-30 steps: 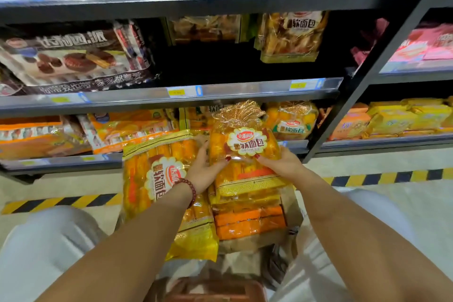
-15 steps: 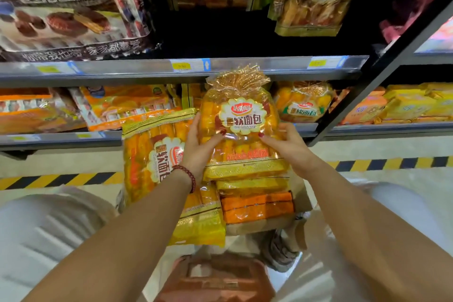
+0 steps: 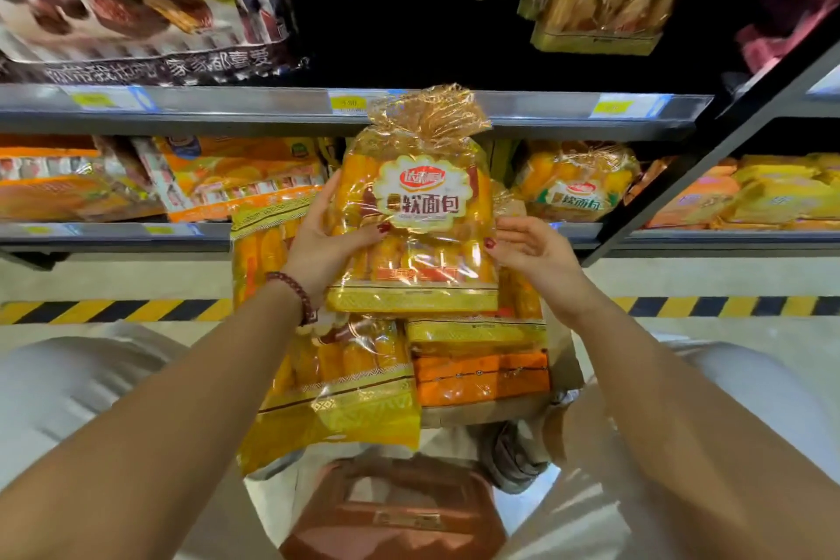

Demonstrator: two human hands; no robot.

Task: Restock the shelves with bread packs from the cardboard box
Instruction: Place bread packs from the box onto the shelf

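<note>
Nearest, between the person's pale-trousered knees, sits a reddish-brown plastic stool (image 3: 395, 514). Just beyond it on the floor stands the brown cardboard box (image 3: 561, 359), with a flat orange bread pack (image 3: 482, 377) and a yellow-edged pack (image 3: 472, 332) stacked inside. A long clear bag of golden bread sticks with a yellow band (image 3: 336, 391) leans at the box's left side.

Above the box, both forearms reach forward. The left hand (image 3: 325, 241), a dark red beaded bracelet (image 3: 295, 293) on its wrist, has its grip closed on the left edge of a clear, gold-tied bag of yellow bread with a round white label (image 3: 413, 218): thumb across the front, fingers behind. The bag is upright in the air, in front of the lower grey metal shelf (image 3: 113, 234). The right hand (image 3: 532, 250) is at the bag's right edge, its grip released, fingers loosely spread, thumb tip just touching the wrapper.

Farther off, a yellow-and-black hazard stripe (image 3: 113, 311) runs along the floor. On the lower shelf, to the right, lies a similar bread bag (image 3: 577, 182); orange packs fill the left.
</note>
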